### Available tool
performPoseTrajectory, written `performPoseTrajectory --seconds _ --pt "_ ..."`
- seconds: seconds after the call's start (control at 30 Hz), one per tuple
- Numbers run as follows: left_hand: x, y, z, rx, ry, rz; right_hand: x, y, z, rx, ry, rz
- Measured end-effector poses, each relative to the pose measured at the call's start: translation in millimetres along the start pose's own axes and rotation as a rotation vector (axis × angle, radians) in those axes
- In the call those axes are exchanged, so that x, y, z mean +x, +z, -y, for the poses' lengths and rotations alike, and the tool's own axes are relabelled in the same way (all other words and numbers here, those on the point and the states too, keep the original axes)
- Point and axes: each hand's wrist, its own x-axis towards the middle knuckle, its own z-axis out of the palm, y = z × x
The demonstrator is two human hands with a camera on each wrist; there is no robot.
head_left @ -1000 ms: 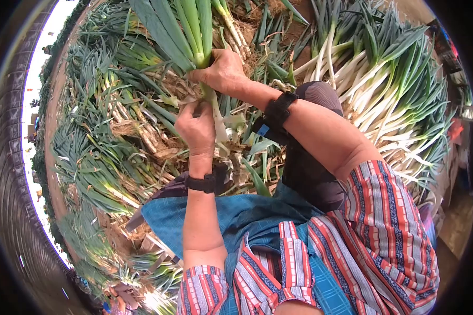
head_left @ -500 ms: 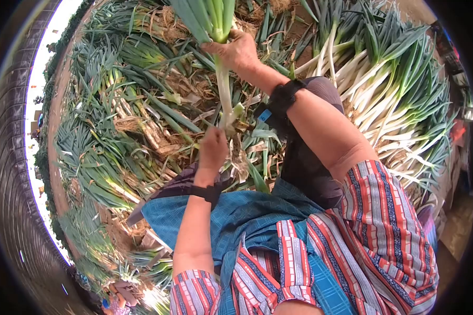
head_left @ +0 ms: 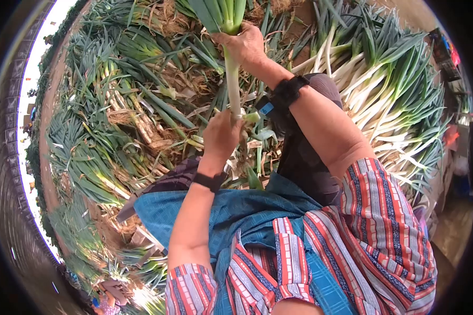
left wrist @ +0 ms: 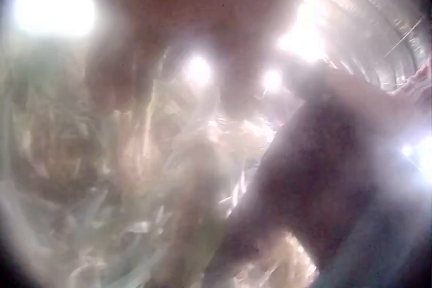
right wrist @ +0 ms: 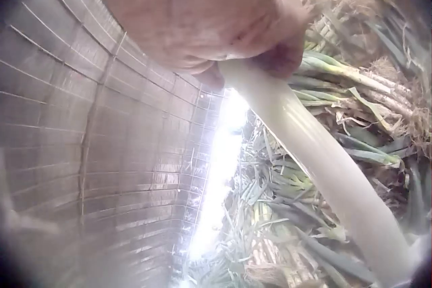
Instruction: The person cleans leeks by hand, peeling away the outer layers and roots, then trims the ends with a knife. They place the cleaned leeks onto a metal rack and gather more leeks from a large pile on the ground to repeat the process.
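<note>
a: where's the leek [head_left: 233, 86]?

b: out in front of the person, over scattered leaves, its green tops pointing away and its white stalk running back toward the lap.

a: what has hold of it?

b: the right hand [head_left: 248, 46]. thumb and fingers are curled round it just below where the leaves fan out. the right wrist view shows that grip too, the pale stalk slanting down from under the palm.

a: and the left hand [head_left: 222, 135]?

b: up against the stalk's lower end, near a pale green stub [head_left: 252, 116] that juts out sideways. its fingertips are hidden and the left wrist view is hazy, so i can't tell how far they're closed or whether they grip anything.

a: what's around them?

b: a heap of white-stalked leeks [head_left: 373, 100] to the right, untidy bundles [head_left: 136, 121] with brown, dry outer layers to the left, a blue apron [head_left: 220, 210] across the lap, and a curved, gridded wall [right wrist: 101, 139] beyond the bundles.
</note>
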Motion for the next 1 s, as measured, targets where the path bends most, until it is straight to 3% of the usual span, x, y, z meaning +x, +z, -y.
performPoseTrajectory --seconds 0.03,0.1,0.17,0.3,0.33,0.37,0.43,0.53,0.6,0.67,0.73,0.83,0.87,0.93,1.0 --pt "3.7 4.7 -1.8 0.012 -0.043 0.117 1.0 -2.5 2.6 -0.015 0.014 -0.010" --pt "6.9 11.4 -2.9 0.036 0.056 0.045 4.4 -9.4 3.1 -0.038 0.004 -0.047" --pt "8.7 12.9 -0.2 0.022 0.191 -0.029 10.8 -16.5 3.3 0.195 0.074 -0.067" --pt "-13.1 0.6 6.4 -0.046 0.332 0.091 30.5 -34.9 6.6 0.377 0.082 -0.210" --pt "-26.5 -7.6 4.3 0.034 0.318 0.298 44.8 -39.9 3.4 0.257 -0.001 -0.339" --pt "-28.8 -26.8 -9.6 0.116 0.305 0.509 52.1 -51.1 8.1 0.296 0.007 -0.323" --pt "-48.8 -38.6 -14.7 0.082 0.023 0.757 61.0 -63.0 8.6 0.381 0.078 -0.267" --pt "-54.1 -32.5 10.5 0.191 -0.147 0.997 52.2 -62.9 14.6 0.544 0.223 -0.141" --pt "-32.6 -51.3 18.3 0.148 -0.176 0.773 49.3 -66.0 18.5 0.695 0.279 -0.098" --pt "-4.4 -57.8 17.2 -0.217 -0.015 0.160 42.7 -62.8 21.5 0.810 0.288 0.069" --pt "21.5 -50.6 -1.6 -0.344 0.258 -0.214 35.7 -59.0 19.5 0.975 0.362 0.218" --pt "29.9 -17.8 -14.4 -0.842 0.097 0.001 34.0 -55.2 14.8 1.139 0.439 0.466" --pt "25.8 -15.1 -11.2 -0.850 -0.024 0.183 34.2 -56.0 10.5 1.202 0.468 0.537" --pt "14.5 -2.0 -2.7 -0.820 -0.136 0.322 37.1 -59.7 3.3 1.235 0.506 0.588" --pt "-2.6 5.3 11.3 -0.402 0.077 0.404 32.4 -61.5 8.8 1.180 0.522 0.546"
